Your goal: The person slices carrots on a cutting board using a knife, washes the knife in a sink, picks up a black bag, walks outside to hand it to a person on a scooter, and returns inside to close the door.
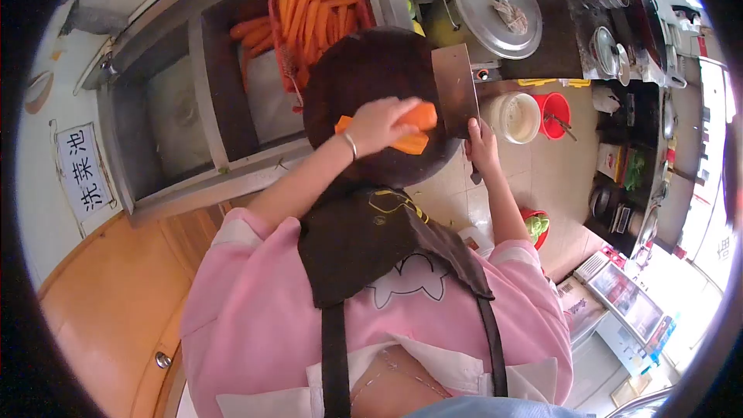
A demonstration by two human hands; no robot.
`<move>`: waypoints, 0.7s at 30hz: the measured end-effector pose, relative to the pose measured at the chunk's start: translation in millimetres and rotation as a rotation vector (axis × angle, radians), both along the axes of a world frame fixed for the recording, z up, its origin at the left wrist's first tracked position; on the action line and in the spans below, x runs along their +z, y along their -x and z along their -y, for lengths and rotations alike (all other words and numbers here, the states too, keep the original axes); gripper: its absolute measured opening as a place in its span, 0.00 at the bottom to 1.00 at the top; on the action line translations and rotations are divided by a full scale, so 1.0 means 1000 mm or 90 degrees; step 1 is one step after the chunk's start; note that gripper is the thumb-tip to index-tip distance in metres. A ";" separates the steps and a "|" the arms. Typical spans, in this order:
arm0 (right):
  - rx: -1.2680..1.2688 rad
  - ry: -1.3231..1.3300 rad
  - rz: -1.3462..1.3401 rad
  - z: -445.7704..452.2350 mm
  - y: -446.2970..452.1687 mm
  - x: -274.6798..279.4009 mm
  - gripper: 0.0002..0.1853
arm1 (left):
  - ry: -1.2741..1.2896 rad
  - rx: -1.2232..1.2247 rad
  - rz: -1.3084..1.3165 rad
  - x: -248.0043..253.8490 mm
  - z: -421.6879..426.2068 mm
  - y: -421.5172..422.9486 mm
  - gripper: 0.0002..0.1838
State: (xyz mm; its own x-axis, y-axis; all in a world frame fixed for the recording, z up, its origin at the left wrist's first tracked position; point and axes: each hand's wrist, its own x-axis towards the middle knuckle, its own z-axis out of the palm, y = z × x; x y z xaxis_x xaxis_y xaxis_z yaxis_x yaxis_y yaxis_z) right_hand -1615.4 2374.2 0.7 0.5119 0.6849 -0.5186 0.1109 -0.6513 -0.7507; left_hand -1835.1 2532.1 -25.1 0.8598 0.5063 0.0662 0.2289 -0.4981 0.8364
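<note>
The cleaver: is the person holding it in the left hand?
No, the right hand grips the cleaver, while the left hand is on carrot pieces on the dark round board.

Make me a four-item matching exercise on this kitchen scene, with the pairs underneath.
1. Cleaver
2. Basket
3. Bracelet
4. Chopping board

A. Round and dark, with cut carrot on it
B. Gripped in the right hand
C. Red, filled with long carrots
D. Worn at the left wrist

Pairs: 1-B, 2-C, 3-D, 4-A
</note>
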 end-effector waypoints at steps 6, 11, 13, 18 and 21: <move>-0.024 0.069 0.029 0.015 0.006 -0.002 0.21 | -0.174 -0.056 -0.186 -0.033 -0.046 -0.012 0.27; -0.020 0.078 0.053 0.026 0.006 0.002 0.21 | -0.234 -0.101 -0.019 -0.022 -0.010 0.012 0.25; -0.017 0.076 0.063 0.030 0.002 -0.008 0.21 | -0.249 -0.180 -0.071 -0.037 0.007 0.024 0.24; -0.029 0.082 0.071 0.032 0.002 -0.004 0.21 | -0.210 -0.123 -0.030 -0.038 0.014 0.037 0.20; -0.033 0.090 0.064 0.028 0.001 -0.005 0.21 | -0.305 -0.044 0.028 -0.037 0.013 0.043 0.17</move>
State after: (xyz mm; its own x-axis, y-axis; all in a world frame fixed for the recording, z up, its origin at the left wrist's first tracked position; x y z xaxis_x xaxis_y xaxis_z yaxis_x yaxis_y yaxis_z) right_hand -1616.7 2346.5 -4.0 0.5988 0.5797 -0.5527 0.1437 -0.7566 -0.6379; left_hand -1878.1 2519.5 -62.4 0.8813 0.3526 0.3147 0.1521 -0.8420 0.5177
